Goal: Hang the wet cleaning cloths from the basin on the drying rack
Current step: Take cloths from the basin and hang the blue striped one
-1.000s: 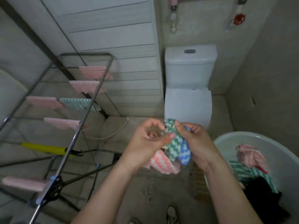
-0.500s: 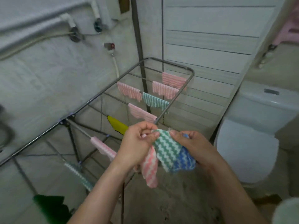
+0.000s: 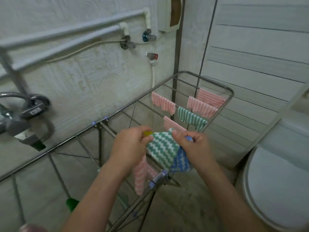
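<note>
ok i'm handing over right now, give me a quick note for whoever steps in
Left hand pinches one edge of the green cloth, with the pink cloth dangling from it.
Right hand pinches the opposite edge, with the blue cloth bunched beneath.
Done: five hung cloths on the far rails of the drying rack.
Left: hang these three; the basin is out of view.

A: so how are the hands held here?

B: Both are raised side by side mid-frame, backs turned up. The left hand [image 3: 132, 147] is curled, with the green-striped cloth [image 3: 163, 148] pinched between thumb and fingers.

A: and the other one?

B: The right hand [image 3: 196, 146] is curled too, the same cloth's top edge pinched at its fingertips. Bare forearms [image 3: 100, 195] are angled in from below, wrists set apart.
</note>
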`<state>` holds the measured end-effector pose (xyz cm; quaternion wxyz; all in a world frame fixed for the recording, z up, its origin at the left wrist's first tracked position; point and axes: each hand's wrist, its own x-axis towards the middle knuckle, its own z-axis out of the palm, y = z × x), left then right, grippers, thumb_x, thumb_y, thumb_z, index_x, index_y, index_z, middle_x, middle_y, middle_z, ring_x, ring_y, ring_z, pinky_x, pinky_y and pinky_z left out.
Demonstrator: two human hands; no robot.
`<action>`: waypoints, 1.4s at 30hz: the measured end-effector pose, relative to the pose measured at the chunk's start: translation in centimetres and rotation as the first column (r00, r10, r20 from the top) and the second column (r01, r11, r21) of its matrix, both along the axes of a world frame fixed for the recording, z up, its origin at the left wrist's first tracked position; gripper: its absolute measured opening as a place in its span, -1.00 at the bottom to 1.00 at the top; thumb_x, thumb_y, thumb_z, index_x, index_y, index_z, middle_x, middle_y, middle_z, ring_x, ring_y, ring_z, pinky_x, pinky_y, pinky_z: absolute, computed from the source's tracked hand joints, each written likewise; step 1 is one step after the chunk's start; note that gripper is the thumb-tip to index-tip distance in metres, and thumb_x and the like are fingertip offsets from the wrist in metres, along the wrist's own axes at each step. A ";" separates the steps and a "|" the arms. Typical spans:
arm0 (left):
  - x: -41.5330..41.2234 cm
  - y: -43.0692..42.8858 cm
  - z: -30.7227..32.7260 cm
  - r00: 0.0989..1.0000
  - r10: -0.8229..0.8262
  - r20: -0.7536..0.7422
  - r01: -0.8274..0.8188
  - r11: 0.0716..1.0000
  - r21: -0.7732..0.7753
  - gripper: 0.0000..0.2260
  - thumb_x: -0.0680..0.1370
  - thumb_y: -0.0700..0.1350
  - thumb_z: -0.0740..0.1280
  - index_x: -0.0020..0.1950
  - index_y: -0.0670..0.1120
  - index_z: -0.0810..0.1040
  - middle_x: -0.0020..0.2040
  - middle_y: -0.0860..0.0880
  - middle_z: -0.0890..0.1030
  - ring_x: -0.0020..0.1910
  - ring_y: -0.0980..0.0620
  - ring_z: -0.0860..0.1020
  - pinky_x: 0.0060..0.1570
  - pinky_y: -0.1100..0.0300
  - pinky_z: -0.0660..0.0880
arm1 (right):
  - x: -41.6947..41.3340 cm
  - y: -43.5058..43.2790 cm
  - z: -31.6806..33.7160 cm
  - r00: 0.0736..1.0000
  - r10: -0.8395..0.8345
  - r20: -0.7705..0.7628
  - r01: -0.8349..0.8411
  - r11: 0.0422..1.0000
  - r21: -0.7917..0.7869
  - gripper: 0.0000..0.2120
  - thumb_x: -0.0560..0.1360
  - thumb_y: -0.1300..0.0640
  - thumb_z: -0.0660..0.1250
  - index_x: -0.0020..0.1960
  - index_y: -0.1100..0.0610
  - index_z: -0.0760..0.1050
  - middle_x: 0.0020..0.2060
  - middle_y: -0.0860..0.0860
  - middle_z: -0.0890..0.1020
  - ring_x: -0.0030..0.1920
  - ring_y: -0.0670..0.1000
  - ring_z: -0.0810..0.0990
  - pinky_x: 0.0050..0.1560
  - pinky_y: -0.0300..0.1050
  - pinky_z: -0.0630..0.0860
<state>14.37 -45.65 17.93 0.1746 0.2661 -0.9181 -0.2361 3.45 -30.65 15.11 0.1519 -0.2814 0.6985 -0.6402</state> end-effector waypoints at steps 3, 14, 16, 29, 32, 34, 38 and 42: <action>0.3 -1.9 0.0 0.999 0.017 0.041 -0.006 0.968 -0.251 -0.85 0.55 -0.04 0.29 -0.03 -0.03 0.64 -0.15 -0.08 0.69 -0.15 -0.12 0.62 -0.16 0.05 0.53 | 0.5 -2.1 -0.9 0.930 0.008 -0.368 0.039 0.992 0.119 -0.48 0.49 -0.07 0.37 -0.44 0.26 0.32 -0.52 0.17 0.34 -0.47 0.09 0.33 -0.41 -0.01 0.36; 0.2 -5.5 -0.1 0.932 0.271 -0.239 -0.233 0.956 0.178 -0.92 0.44 -0.18 0.45 -0.21 0.00 0.67 -0.36 0.21 0.58 -0.39 0.34 0.49 -0.33 0.48 0.35 | 0.0 -6.5 0.7 0.893 0.449 -0.024 -0.441 0.884 0.157 -0.50 0.55 0.07 0.33 -0.53 -0.01 0.27 -0.63 -0.08 0.23 -0.58 -0.13 0.24 -0.44 -0.35 0.24; 0.0 -5.9 0.1 0.919 0.285 -0.274 -0.182 0.920 0.346 -0.79 0.45 -0.29 0.42 -0.23 0.03 0.61 -0.39 0.21 0.56 -0.40 0.37 0.47 -0.30 0.50 0.35 | -1.2 -7.1 1.3 0.827 0.544 0.140 -0.562 0.808 0.175 -0.52 0.58 0.06 0.27 -0.51 -0.02 0.32 -0.67 -0.10 0.25 -0.62 -0.16 0.25 -0.49 -0.36 0.25; -2.8 -5.1 2.8 0.961 0.054 -0.273 0.065 0.909 0.411 -0.84 0.56 -0.31 0.24 -0.05 -0.15 0.60 -0.10 0.09 0.65 -0.03 0.19 0.58 0.06 0.32 0.45 | -8.4 -13.9 3.3 0.473 0.881 0.038 -0.881 0.471 0.051 -0.51 0.41 0.43 0.40 0.12 -0.11 0.55 0.00 -0.16 0.67 0.04 -0.19 0.62 0.05 -0.29 0.51; -3.1 -5.4 2.5 0.934 0.215 -0.285 -0.104 0.927 0.360 -0.88 0.54 -0.26 0.32 -0.05 -0.13 0.64 -0.09 -0.03 0.69 -0.04 0.03 0.62 0.05 0.20 0.49 | -9.5 -15.4 2.9 0.613 0.784 -0.098 -0.771 0.620 0.146 -0.69 0.38 0.29 0.48 -0.23 -0.16 0.65 -0.31 -0.13 0.70 -0.24 -0.16 0.58 -0.13 -0.14 0.51; -2.8 -5.8 2.4 0.907 0.323 -0.270 -0.232 0.919 0.320 -0.95 0.49 -0.21 0.39 -0.09 -0.14 0.65 -0.15 -0.08 0.68 -0.13 0.02 0.61 -0.06 0.19 0.49 | -10.3 -16.1 2.4 0.635 0.761 -0.136 -0.738 0.649 0.185 -0.86 0.37 0.18 0.51 -0.27 -0.05 0.67 -0.34 0.04 0.69 -0.30 -0.08 0.56 -0.21 -0.07 0.49; -1.3 -6.6 1.8 0.889 0.419 -0.185 -0.412 0.908 0.078 -0.93 0.45 -0.12 0.45 -0.20 0.00 0.59 -0.32 0.12 0.61 -0.31 0.27 0.52 -0.26 0.28 0.43 | -11.1 -17.2 1.6 0.670 0.711 -0.211 -0.673 0.703 0.231 -0.86 0.37 0.08 0.50 -0.27 0.14 0.64 -0.45 0.14 0.58 -0.39 -0.13 0.42 -0.34 -0.06 0.39; 0.5 -7.3 1.8 0.805 0.551 -0.219 -0.558 0.829 0.035 -0.95 0.49 -0.17 0.39 -0.15 -0.05 0.56 -0.34 0.13 0.55 -0.36 0.22 0.49 -0.36 0.35 0.43 | -11.4 -18.5 1.3 0.743 0.632 -0.222 -0.585 0.774 0.243 -0.85 0.40 0.18 0.44 -0.32 0.00 0.60 -0.36 0.08 0.66 -0.37 -0.16 0.48 -0.28 -0.08 0.46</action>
